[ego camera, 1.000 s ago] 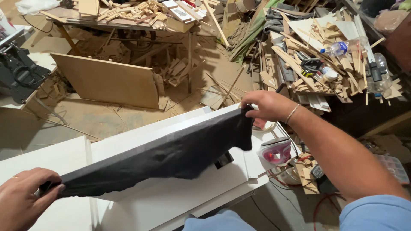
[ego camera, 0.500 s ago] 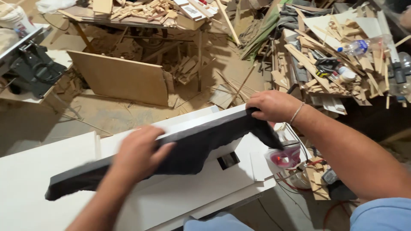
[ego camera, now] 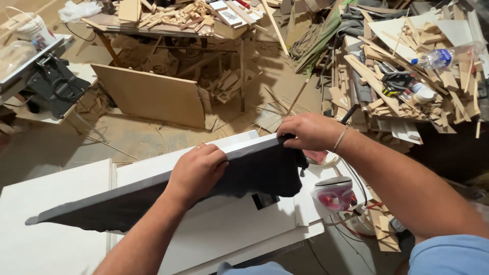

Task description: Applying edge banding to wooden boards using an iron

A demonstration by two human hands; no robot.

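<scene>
On table (ego camera: pixel 61 244): dark cloth (ego camera: pixel 254 170) over white board.
L hand (ego camera: pixel 196 170): fingers pressing cloth, mid-edge.
R hand (ego camera: pixel 310 131): fingers clamped on cloth end.

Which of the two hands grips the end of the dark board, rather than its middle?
The right hand: it holds the dark board at its far end, near the iron. The left hand presses on the middle.

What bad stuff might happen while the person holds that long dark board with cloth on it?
The long board sticks far out past the left hand, so its free end might dip or swing. The dark cloth is pinned only by the right hand and could slip off. The clothes iron sits near the white table's edge, and its cord might snag.
</scene>
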